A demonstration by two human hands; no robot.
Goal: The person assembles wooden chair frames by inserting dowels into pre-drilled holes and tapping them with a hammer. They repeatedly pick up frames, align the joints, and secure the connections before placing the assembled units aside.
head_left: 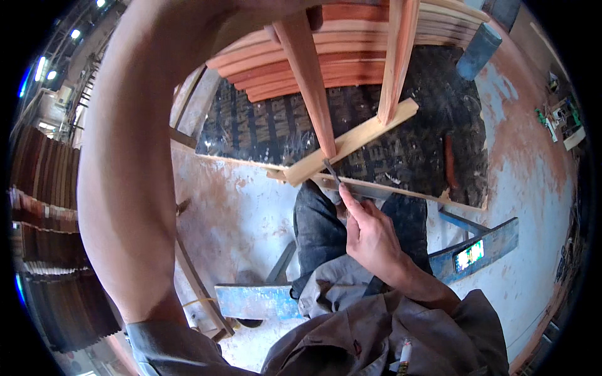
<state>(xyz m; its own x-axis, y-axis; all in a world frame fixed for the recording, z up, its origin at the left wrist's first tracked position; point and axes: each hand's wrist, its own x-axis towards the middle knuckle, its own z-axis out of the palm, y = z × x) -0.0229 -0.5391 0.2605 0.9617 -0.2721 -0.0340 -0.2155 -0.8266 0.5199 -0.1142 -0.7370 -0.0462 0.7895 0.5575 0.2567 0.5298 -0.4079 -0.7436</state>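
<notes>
Across the near edge of a black-coated board (251,125) rests a pale wooden bar (360,139), set at a slant. Two reddish wooden slats, a left slat (304,78) and a right slat (397,59), run from it to the top of the picture. My left hand (291,9) wraps its fingers round the upper part of the left slat; the picture's edge cuts it off partly. Below the bar, my right hand (373,235) grips a thin dark metal tool (331,168), index finger stretched along it. The tool's tip is at the foot of the left slat.
Curved reddish wood pieces (345,47) lie stacked on the board's far part, beside a blue-grey cylinder (478,51). A reddish-brown strip (449,160) lies at its right. A lit phone (469,255) rests on a blue bench (511,235). Wood stacks (47,250) stand left.
</notes>
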